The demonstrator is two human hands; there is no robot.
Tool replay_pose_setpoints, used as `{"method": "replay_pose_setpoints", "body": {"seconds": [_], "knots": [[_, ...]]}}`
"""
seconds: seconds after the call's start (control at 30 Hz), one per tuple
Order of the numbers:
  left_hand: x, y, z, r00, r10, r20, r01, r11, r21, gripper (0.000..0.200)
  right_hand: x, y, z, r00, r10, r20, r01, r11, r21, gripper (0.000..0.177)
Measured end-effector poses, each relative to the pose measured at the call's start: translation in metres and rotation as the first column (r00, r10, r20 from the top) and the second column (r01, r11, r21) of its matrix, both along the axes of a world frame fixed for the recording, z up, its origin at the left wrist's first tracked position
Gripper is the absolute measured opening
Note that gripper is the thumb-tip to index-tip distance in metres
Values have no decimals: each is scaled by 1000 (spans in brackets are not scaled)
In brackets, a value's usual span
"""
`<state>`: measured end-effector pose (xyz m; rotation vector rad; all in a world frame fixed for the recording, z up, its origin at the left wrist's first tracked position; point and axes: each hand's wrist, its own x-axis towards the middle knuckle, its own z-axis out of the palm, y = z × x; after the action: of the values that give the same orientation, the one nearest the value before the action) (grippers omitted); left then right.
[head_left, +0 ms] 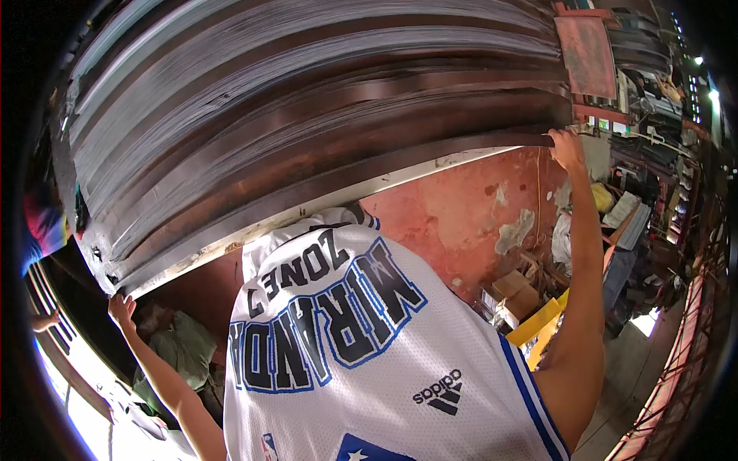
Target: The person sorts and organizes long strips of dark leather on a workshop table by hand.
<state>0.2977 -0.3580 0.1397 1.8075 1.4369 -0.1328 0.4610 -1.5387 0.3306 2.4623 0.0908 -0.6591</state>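
Long, glossy dark brown strips lie in several layered rows with thin grey edges point(323, 58), filling the upper part of the view. Along the near side runs one long dark brown strip point(346, 178), just above a pale ledge point(307, 207). My right hand point(566, 147) has its fingers curled over this strip's right end. Far to the left, my left hand point(121, 310) pinches at the opposite end by the corner. My arms are spread wide, and my white jersey point(346, 323) presses up close to the ledge.
Below the ledge is a worn red wall point(461, 207) with peeling patches. Cardboard boxes point(515, 296) and a yellow object point(538, 323) sit low on the right. Cluttered shelves point(653, 154) stand farther right. Another person's colourful sleeve point(46, 223) shows at far left.
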Motion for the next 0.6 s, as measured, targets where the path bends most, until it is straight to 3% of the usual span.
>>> {"method": "replay_pose_setpoints", "body": {"seconds": [0.1,0.2,0.27,0.3,0.33,0.4,0.43,0.5,0.53,0.57,0.6], "knots": [[2,0,7,1000,15,-14,-15,999,-33,34,1,-9,-4,1000,-3,-8,3,1000,-19,39],[3,3,9,999,-3,-37,2,1000,-10,32,5,-13,-7,987,-97,-128,77,985,-155,40],[1,7,8,997,-30,-67,30,1000,-3,30,6,-17,-8,994,-109,8,108,977,-182,41],[-2,8,7,997,-27,-69,27,1000,1,30,6,-18,-9,987,-164,5,160,957,-244,54],[-2,6,9,997,-36,-62,37,999,13,30,7,-15,-9,987,-163,4,159,958,-240,54],[-2,8,11,996,-57,-68,57,998,7,29,6,-7,-12,995,-80,63,96,947,-307,71],[-1,10,11,995,-46,-83,47,999,7,29,5,-5,-19,994,-86,66,102,947,-304,71],[-2,14,9,995,-40,-93,41,999,11,30,9,3,-32,996,-69,60,77,986,-150,82],[-3,15,13,994,-51,-99,51,999,4,31,13,43,-18,997,-69,-14,70,997,18,79],[1,11,15,995,-45,-92,46,999,12,31,6,30,-37,997,79,14,-80,981,179,75],[1,11,15,995,-40,-88,42,999,18,32,4,57,-34,996,87,-11,-82,968,236,74]]}}
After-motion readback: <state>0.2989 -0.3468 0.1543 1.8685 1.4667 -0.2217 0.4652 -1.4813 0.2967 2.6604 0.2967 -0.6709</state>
